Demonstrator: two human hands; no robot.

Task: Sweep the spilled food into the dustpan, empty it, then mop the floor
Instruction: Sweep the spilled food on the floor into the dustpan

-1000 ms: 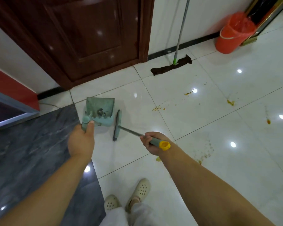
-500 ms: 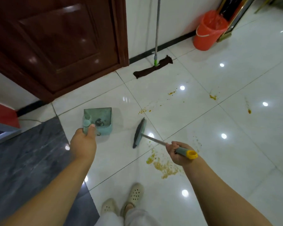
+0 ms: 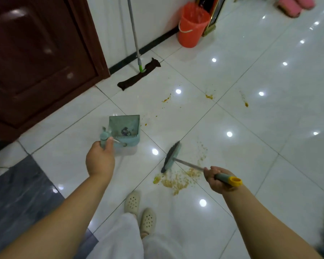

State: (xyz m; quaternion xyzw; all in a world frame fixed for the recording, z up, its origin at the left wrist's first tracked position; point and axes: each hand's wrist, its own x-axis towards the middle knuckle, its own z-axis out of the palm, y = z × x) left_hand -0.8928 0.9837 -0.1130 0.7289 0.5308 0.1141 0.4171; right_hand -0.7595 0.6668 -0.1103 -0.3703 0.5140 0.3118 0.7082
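1. The floor (image 3: 251,146) is glossy white tile with thin dark grout lines and bright ceiling-light reflections; a slab of grey veined stone (image 3: 17,199) meets it at lower left.
2. The left hand (image 3: 100,159) has its fingers wrapped around the pale green plastic handle of the dustpan (image 3: 124,128), thumb pressed along the grip.
3. The dustpan is a squarish, flat-bottomed scoop with low side walls and a toothed comb along its rear edge. Inside it lie a small dark clump and a few yellow crumbs.
4. The right hand (image 3: 216,180) is clamped on the brush (image 3: 171,157), gripping its grey-green handle just ahead of a yellow ring-shaped end. A thin metal shaft runs to a narrow, dark-bristled head tilted on the tile.
5. The spilled food (image 3: 176,181) is a grainy yellow-orange scatter lying just beside the brush head, between it and the person's feet, well apart from the dustpan. Smaller smears dot the tiles farther out.
6. A mop (image 3: 138,75) with a metal pole and a flat dark cloth pad leans against the white wall, beside a dark brown panelled door (image 3: 41,58).
7. An orange plastic bucket (image 3: 192,28) lined with an orange bag stands by the wall; its contents cannot be made out.
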